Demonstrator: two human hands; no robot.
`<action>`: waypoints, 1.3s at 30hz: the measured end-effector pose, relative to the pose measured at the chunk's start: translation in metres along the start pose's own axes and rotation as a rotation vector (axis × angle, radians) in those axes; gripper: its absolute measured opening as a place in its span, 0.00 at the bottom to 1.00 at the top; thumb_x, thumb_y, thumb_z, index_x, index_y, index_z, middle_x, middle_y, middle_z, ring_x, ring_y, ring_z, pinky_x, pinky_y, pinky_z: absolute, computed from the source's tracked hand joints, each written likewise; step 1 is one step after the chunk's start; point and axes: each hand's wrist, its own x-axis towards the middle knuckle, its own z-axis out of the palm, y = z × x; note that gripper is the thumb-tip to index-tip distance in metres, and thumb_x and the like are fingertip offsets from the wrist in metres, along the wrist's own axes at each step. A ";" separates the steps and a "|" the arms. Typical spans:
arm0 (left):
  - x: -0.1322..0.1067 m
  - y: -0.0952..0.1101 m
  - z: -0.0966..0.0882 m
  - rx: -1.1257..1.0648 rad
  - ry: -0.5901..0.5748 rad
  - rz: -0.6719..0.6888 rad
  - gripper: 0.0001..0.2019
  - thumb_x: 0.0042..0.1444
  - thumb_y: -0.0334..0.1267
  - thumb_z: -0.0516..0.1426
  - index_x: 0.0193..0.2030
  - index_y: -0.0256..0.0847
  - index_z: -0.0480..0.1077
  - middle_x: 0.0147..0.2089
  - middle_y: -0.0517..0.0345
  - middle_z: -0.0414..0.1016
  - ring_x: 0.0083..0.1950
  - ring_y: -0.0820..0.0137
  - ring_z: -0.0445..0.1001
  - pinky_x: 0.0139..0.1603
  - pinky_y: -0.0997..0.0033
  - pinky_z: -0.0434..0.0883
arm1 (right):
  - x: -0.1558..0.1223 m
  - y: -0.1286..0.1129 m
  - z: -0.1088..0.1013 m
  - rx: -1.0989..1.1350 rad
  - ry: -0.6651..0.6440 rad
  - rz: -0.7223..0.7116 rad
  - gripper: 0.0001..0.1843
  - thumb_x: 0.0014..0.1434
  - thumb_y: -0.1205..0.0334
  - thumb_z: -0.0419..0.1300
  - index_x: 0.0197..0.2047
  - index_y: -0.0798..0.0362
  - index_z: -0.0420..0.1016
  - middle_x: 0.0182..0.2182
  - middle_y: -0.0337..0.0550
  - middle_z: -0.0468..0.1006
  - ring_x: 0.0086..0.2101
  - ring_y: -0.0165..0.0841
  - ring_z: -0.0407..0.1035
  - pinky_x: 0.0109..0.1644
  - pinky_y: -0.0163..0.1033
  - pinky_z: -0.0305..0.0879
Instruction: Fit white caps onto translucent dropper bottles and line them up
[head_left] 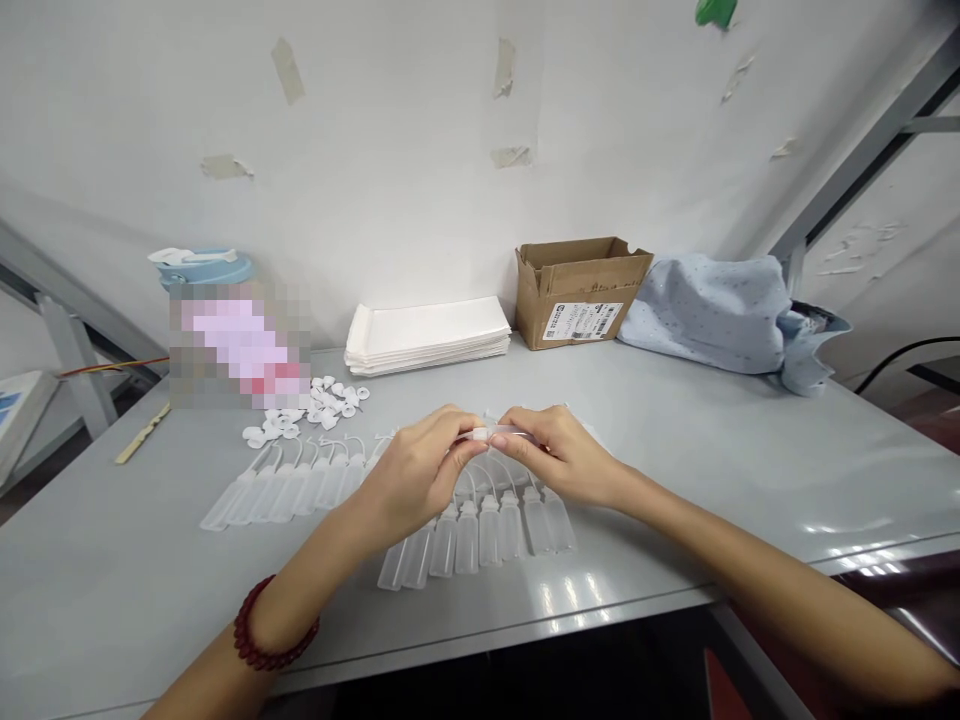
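My left hand [420, 470] and my right hand [562, 455] meet over the grey table [712, 470], both pinching one small clear plastic bottle [499, 432] held level between the fingertips. The left fingers close on its white cap end; the right fingers grip its body. Under my hands lies a row of several clear small bottles [480, 530] with curved tips. A second row of such bottles [289, 485] lies to the left. A dark red bead bracelet [262, 630] sits on my left wrist.
A pile of small white caps [311, 410] lies behind the left row. At the back are a stack of white sheets [427, 335], an open cardboard box [577, 290], a pale blue cloth [720, 310] and a blue-lidded container [199, 268]. The table's front edge is close.
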 end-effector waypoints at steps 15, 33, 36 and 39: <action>-0.001 0.009 -0.008 -0.071 0.016 -0.044 0.05 0.62 0.34 0.53 0.37 0.38 0.69 0.33 0.57 0.72 0.37 0.70 0.69 0.37 0.70 0.67 | -0.003 -0.005 -0.003 0.137 0.021 0.003 0.20 0.61 0.51 0.55 0.25 0.57 0.71 0.19 0.35 0.63 0.21 0.24 0.54 0.24 0.32 0.49; -0.004 -0.083 -0.047 0.697 0.131 -0.366 0.13 0.59 0.33 0.49 0.45 0.35 0.72 0.46 0.43 0.71 0.51 0.54 0.66 0.52 0.53 0.65 | 0.021 0.067 -0.059 -0.423 0.433 0.290 0.19 0.63 0.47 0.45 0.26 0.50 0.55 0.19 0.36 0.60 0.22 0.31 0.54 0.27 0.37 0.49; -0.009 -0.103 -0.054 0.710 -0.019 -0.450 0.16 0.56 0.29 0.48 0.46 0.37 0.73 0.48 0.44 0.74 0.51 0.53 0.68 0.53 0.53 0.64 | 0.023 0.087 -0.067 -0.447 0.387 0.381 0.14 0.63 0.50 0.46 0.41 0.53 0.60 0.24 0.42 0.67 0.26 0.37 0.61 0.30 0.38 0.53; -0.009 -0.106 -0.053 0.705 -0.103 -0.498 0.16 0.55 0.30 0.49 0.44 0.40 0.75 0.49 0.47 0.76 0.52 0.49 0.68 0.49 0.50 0.66 | 0.024 0.094 -0.064 -0.436 0.270 0.390 0.17 0.63 0.54 0.45 0.50 0.56 0.56 0.25 0.42 0.69 0.27 0.38 0.63 0.33 0.40 0.56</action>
